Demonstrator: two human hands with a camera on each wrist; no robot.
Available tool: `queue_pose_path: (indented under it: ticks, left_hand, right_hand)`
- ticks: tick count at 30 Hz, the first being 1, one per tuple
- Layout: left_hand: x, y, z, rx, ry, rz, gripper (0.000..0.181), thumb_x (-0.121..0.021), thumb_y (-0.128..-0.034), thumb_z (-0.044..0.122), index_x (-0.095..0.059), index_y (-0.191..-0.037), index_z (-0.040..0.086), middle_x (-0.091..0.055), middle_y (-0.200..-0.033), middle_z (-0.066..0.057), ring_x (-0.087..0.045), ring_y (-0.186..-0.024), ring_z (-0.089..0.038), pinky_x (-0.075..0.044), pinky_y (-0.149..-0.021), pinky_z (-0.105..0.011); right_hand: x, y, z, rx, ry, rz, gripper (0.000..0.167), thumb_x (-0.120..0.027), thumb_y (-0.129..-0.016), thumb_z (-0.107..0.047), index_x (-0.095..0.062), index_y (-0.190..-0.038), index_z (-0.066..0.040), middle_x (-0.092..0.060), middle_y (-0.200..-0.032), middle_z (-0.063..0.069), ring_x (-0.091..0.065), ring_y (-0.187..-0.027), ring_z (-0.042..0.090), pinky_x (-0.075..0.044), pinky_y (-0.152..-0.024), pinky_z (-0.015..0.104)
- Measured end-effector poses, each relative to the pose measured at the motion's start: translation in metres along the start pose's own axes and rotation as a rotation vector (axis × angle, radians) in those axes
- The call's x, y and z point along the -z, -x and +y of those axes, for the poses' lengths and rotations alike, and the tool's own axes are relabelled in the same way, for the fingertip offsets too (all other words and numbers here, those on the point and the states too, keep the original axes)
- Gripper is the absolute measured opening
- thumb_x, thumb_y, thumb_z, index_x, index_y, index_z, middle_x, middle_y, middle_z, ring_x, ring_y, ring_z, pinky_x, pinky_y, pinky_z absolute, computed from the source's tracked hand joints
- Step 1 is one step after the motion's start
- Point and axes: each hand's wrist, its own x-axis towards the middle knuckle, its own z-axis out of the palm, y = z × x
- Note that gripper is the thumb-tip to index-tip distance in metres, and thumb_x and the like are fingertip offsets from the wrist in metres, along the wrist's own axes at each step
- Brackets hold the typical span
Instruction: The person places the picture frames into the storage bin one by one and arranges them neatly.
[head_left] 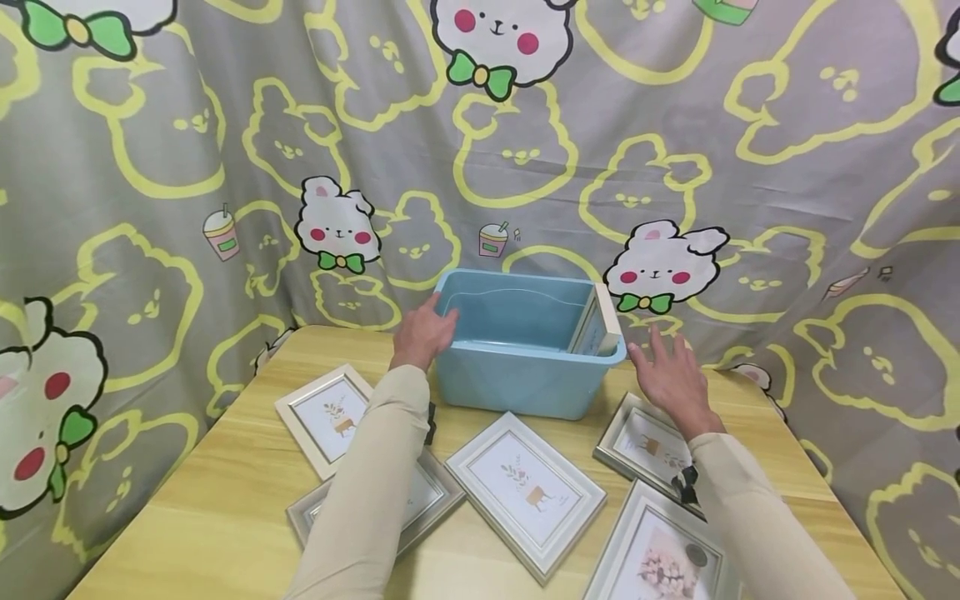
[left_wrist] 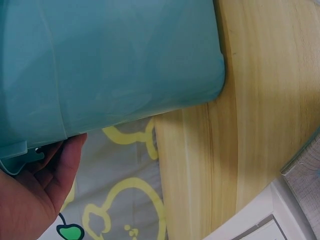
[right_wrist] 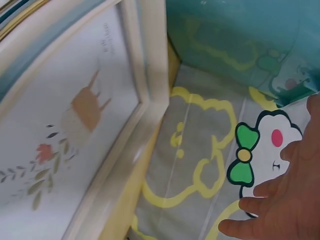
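A light-blue plastic bin stands at the back of the table. My left hand is at its left end; the left wrist view shows the fingers hooked under the rim. One picture frame leans upright inside the bin against the right end, its top edge above the rim. Just beyond that end my right hand hovers with fingers spread, holding nothing. Below it lies a frame with a plant print, large in the right wrist view.
Several picture frames lie face up on the wooden table: a pale gold one at left, a grey-brown one partly under my left sleeve, a white one in the middle, another at front right. A patterned curtain hangs behind.
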Motion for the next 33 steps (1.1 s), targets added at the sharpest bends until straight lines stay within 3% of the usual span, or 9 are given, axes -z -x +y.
queue_pose_path:
  ticks: [10, 21, 28, 33]
  left_hand:
    - [-0.002, 0.002, 0.0, -0.013, -0.01, 0.016, 0.065, -0.035, -0.0932, 0.058, -0.028, -0.153, 0.032, -0.045, -0.15, -0.014, -0.048, -0.131, -0.037, -0.042, -0.102, -0.052]
    - [-0.001, 0.002, 0.0, -0.007, -0.013, 0.016, 0.065, -0.035, -0.0932, 0.059, -0.027, -0.153, 0.033, -0.046, -0.149, -0.014, -0.049, -0.13, -0.037, -0.043, -0.101, -0.053]
    - [0.001, 0.002, -0.001, -0.004, -0.013, 0.011, 0.065, -0.034, -0.0935, 0.058, -0.026, -0.153, 0.033, -0.044, -0.15, -0.014, -0.048, -0.131, -0.038, -0.042, -0.102, -0.054]
    - [-0.001, 0.002, -0.001, -0.012, -0.012, 0.005, 0.065, -0.034, -0.0936, 0.058, -0.026, -0.153, 0.033, -0.044, -0.15, -0.014, -0.047, -0.131, -0.038, -0.042, -0.102, -0.053]
  right_hand:
    - [-0.008, 0.009, 0.019, -0.037, 0.015, -0.066, 0.087, -0.011, -0.093, -0.071, 0.002, -0.156, -0.012, 0.006, -0.155, 0.036, -0.007, -0.138, 0.061, -0.025, -0.096, 0.078]
    - [-0.016, 0.019, 0.039, -0.044, 0.026, -0.101, 0.091, -0.015, -0.092, -0.074, 0.003, -0.156, -0.012, 0.007, -0.155, 0.037, -0.009, -0.136, 0.062, -0.022, -0.093, 0.079]
    - [-0.02, 0.026, 0.055, -0.04, 0.04, -0.131, 0.093, -0.014, -0.092, -0.073, 0.004, -0.155, -0.008, -0.001, -0.152, 0.039, -0.019, -0.13, 0.064, -0.033, -0.086, 0.077]
    - [-0.024, 0.034, 0.064, -0.07, 0.029, -0.184, 0.095, -0.015, -0.091, -0.075, 0.008, -0.154, -0.008, -0.002, -0.151, 0.041, -0.018, -0.128, 0.067, -0.027, -0.09, 0.079]
